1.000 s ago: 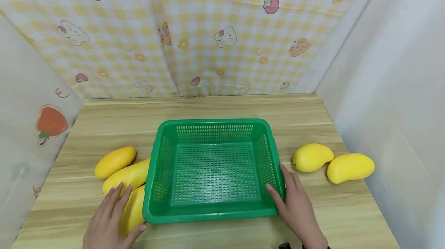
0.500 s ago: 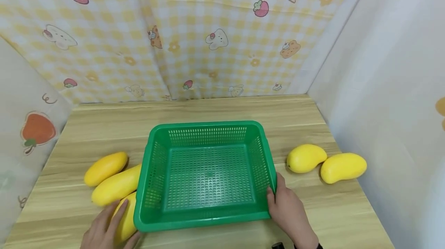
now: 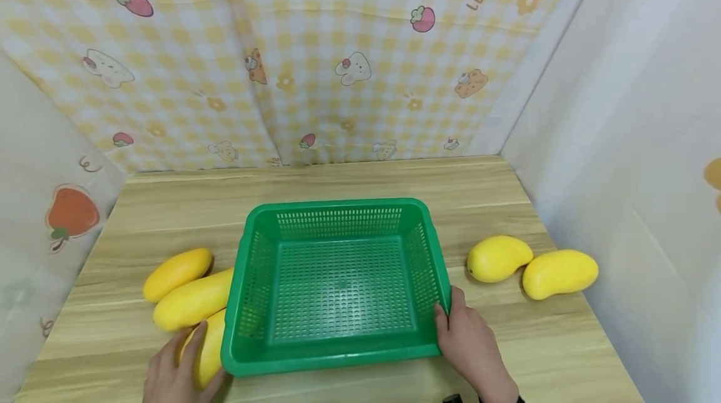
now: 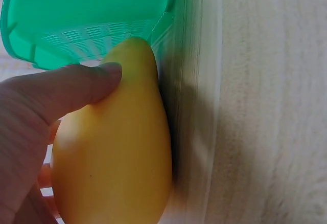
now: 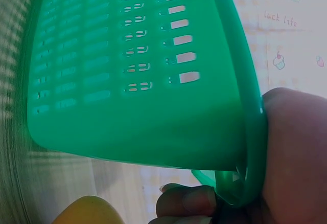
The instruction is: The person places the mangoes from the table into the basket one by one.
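Observation:
A green plastic basket [image 3: 343, 284] with slotted walls and nothing in it stands in the middle of the table. My right hand [image 3: 470, 343] grips its right rim near the front corner, the thumb on one side and curled fingers [image 5: 186, 203] under the lip. At the basket's left wall lies a yellow mango [image 4: 117, 147], its narrow tip right at the green slots. My left hand [image 3: 177, 368] holds this mango, thumb over its top and fingers round the far side. Behind it lie a second yellow mango [image 3: 194, 300], partly hidden by the basket, and an orange-yellow mango [image 3: 177, 273].
Two more yellow mangoes [image 3: 499, 258] lie together right of the basket. The wood-grain table [image 3: 315, 181] meets a checked, printed cloth [image 3: 338, 46] at the back and pale cloth walls at both sides. A small black object [image 3: 452, 398] shows at the front edge.
My left hand has come down onto the nearest left mango and closed round it. My right hand has tightened from a loose touch to a grip on the rim. The head view shifted slightly.

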A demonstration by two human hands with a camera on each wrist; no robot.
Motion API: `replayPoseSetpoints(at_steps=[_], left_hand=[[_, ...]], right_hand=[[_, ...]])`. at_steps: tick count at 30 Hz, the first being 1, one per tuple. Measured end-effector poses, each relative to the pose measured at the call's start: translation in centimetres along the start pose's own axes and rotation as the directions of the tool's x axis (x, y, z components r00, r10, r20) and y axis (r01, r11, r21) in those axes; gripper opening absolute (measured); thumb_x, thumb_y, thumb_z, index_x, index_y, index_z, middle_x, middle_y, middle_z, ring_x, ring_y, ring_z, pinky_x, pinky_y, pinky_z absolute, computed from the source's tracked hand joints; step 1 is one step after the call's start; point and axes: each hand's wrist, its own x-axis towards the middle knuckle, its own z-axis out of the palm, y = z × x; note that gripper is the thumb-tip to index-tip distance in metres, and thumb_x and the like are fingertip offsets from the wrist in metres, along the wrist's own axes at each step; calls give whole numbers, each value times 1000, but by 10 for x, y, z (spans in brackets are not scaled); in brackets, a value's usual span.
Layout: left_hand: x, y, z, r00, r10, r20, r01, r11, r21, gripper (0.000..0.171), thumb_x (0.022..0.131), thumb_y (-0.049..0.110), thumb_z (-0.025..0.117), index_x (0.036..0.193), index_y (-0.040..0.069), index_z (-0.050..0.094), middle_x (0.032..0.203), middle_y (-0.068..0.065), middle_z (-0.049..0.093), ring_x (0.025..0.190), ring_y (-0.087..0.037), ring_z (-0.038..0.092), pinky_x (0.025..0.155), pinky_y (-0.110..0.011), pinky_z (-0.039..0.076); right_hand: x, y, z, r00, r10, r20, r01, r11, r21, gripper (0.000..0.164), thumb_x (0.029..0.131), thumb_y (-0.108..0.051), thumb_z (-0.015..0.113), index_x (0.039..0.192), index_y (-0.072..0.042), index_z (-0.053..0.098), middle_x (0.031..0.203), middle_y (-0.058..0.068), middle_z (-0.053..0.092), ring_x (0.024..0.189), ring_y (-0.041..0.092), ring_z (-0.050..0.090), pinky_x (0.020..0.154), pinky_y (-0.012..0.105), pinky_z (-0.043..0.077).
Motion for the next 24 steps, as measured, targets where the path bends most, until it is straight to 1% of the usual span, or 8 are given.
replayPoseSetpoints(at_steps=[4,9,11,14,17,20,22,24], left_hand=[[2,-2,3,1000,3,7,-3,1000,-5,95,77,82,25,134,8,46,124,-25,43,104,-49,41,80,-62,35],[1,-3,8,998,49,-27,-51,997,-53,94,79,80,27,131,5,49,120,-26,46,99,-49,44,77,-60,36],[0,-2,9,999,41,-19,-42,998,-56,89,79,78,43,133,7,49,119,-24,46,99,-47,44,77,-58,36],[-2,0,8,999,23,-25,-24,997,-73,87,77,75,51,133,8,50,118,-23,48,100,-45,45,77,-56,36],[-1,0,8,999,27,-37,-30,995,-92,81,74,61,69,131,6,51,117,-23,48,99,-44,45,77,-54,35],[3,4,8,999,42,-30,-44,996,-83,82,60,34,85,129,4,52,115,-24,48,97,-45,45,76,-54,36],[5,7,7,999,38,-2,-38,998,-54,89,50,18,88,130,5,50,116,-23,47,98,-44,45,76,-56,37],[4,10,5,1000,28,11,-28,999,-20,95,46,15,89,132,6,49,117,-23,48,98,-44,46,74,-57,38]], right_hand=[[2,1,0,1000,-5,-2,5,1000,8,46,98,-17,51,132,10,37,78,12,61,56,14,51,46,30,40],[3,2,-2,1000,-22,-6,22,1000,13,46,98,-15,51,132,12,36,79,12,61,56,14,52,47,29,41],[3,3,-2,1000,-25,-6,25,1000,7,46,98,-14,51,132,12,35,79,13,61,56,14,51,47,29,41],[3,3,-4,1000,-26,-2,26,1000,1,46,98,-14,51,131,12,35,79,13,61,57,14,51,47,30,41],[3,3,-6,1000,-19,12,19,1000,2,46,98,-15,50,132,12,34,79,13,61,57,15,51,48,30,41],[2,5,-10,999,-3,32,4,1000,-6,48,99,-16,50,134,12,32,81,13,61,57,16,51,48,31,41],[1,7,-13,999,6,35,-5,1000,-20,48,99,-16,49,133,13,32,82,14,61,58,16,51,48,31,41],[0,9,-14,999,13,36,-12,999,-32,48,99,-16,49,133,13,32,80,13,61,58,17,51,48,32,41]])
